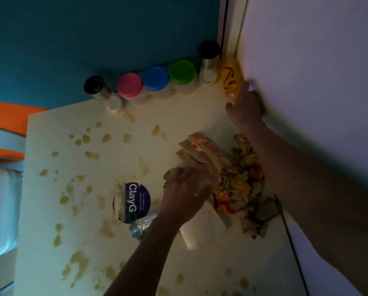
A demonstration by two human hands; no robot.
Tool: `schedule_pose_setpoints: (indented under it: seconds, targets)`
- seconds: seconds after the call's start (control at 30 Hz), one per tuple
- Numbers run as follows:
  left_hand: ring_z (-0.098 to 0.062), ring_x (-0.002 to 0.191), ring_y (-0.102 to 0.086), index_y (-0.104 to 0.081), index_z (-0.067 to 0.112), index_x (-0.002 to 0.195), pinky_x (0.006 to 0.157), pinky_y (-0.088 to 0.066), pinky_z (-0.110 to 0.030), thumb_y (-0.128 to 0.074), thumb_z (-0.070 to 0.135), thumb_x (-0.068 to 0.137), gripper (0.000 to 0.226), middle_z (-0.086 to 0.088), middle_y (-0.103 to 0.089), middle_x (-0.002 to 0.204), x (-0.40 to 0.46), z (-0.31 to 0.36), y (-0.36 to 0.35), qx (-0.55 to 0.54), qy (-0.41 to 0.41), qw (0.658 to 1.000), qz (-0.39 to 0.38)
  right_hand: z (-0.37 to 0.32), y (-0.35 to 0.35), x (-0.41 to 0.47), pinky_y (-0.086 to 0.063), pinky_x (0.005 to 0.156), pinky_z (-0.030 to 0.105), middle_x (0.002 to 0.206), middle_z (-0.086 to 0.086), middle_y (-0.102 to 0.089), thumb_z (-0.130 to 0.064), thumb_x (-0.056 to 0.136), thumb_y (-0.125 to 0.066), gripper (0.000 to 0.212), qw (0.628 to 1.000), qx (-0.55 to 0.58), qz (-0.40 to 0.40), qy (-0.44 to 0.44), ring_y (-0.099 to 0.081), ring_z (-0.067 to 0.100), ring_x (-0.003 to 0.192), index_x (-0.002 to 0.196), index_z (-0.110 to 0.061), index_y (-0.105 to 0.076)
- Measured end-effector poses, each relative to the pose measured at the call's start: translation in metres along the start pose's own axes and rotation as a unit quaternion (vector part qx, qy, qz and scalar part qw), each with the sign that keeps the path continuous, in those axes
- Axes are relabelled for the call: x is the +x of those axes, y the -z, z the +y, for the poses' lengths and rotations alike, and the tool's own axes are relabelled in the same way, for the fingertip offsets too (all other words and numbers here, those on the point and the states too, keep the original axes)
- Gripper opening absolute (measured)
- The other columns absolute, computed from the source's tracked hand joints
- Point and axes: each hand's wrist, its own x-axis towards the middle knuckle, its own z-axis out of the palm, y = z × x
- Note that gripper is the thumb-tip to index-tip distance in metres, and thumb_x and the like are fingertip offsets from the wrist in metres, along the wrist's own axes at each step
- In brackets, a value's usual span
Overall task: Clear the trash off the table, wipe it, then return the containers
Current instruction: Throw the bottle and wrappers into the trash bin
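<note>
The left hand point(184, 194) has its grip curled on crumpled tan paper trash point(197, 154) mid stained white worktop point(89, 221). Beyond that trash, the right hand point(246, 107) touches a yellow bottle point(230, 79); I cannot tell its grip. Coloured-lid containers point(156, 79) line the far edge.

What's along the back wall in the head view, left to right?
Black-capped shaker → pink lid → blue lid → green lid → second black-capped shaker → yellow bottle, with the right hand on it.
</note>
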Motion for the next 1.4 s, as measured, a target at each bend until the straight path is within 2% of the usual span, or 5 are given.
schedule_pose_setpoints:
  seconds: [0.5,0.67,1.03,1.27,1.4]
  targets:
    - [-0.034,0.154,-0.001,-0.015,0.029,0.160,0.123,-0.012,-0.054,-0.071,0.061,0.080,0.102,-0.005,-0.012,0.166,-0.030,0.012,-0.011,0.148,-0.048,0.961,-0.227,0.006,0.013,-0.029,-0.054,0.081,0.038,0.111,0.012,-0.068,-0.021,0.078,-0.055,0.039,0.974,0.158,0.160,-0.024,-0.065,0.032,0.102,0.114,-0.009,-0.059]
    - [-0.040,0.154,0.003,0.005,0.023,0.160,0.124,-0.005,-0.052,-0.078,0.046,0.081,0.117,-0.017,-0.011,0.166,-0.042,0.020,-0.018,0.256,-0.053,0.931,-0.256,0.005,0.056,-0.089,-0.038,0.072,0.002,0.106,0.006,-0.069,-0.015,0.079,-0.065,0.029,0.954,0.219,0.204,0.028,-0.063,0.018,0.095,0.108,-0.012,-0.069]
    - [-0.032,0.129,-0.040,-0.033,0.013,0.148,0.105,-0.046,-0.044,-0.085,0.039,0.075,0.093,-0.012,-0.034,0.141,-0.075,0.026,-0.008,0.235,-0.064,0.953,-0.178,-0.007,0.126,-0.222,-0.049,0.075,0.011,0.119,0.010,-0.060,-0.014,0.087,-0.067,0.026,0.854,0.500,0.138,0.028,-0.061,0.006,0.099,0.112,-0.012,-0.066]
    - [-0.028,0.125,-0.051,-0.035,0.024,0.151,0.095,-0.055,-0.037,-0.089,0.022,0.072,0.096,-0.003,-0.020,0.151,-0.113,-0.006,0.007,-0.049,0.115,0.989,-0.078,-0.037,0.124,-0.248,-0.047,0.059,0.011,0.091,-0.002,-0.063,-0.010,0.095,-0.052,0.033,0.879,0.477,-0.003,0.024,-0.064,-0.001,0.072,0.126,-0.018,-0.054]
    - [-0.034,0.145,-0.030,-0.021,0.028,0.159,0.106,-0.043,-0.041,-0.091,0.026,0.069,0.114,-0.006,-0.003,0.166,-0.125,-0.037,0.016,-0.061,0.207,0.975,-0.058,-0.053,0.089,-0.253,-0.053,0.069,0.020,0.121,0.003,-0.059,-0.026,0.093,-0.059,0.045,0.940,0.277,-0.190,0.054,-0.062,0.009,0.088,0.136,-0.026,-0.046]
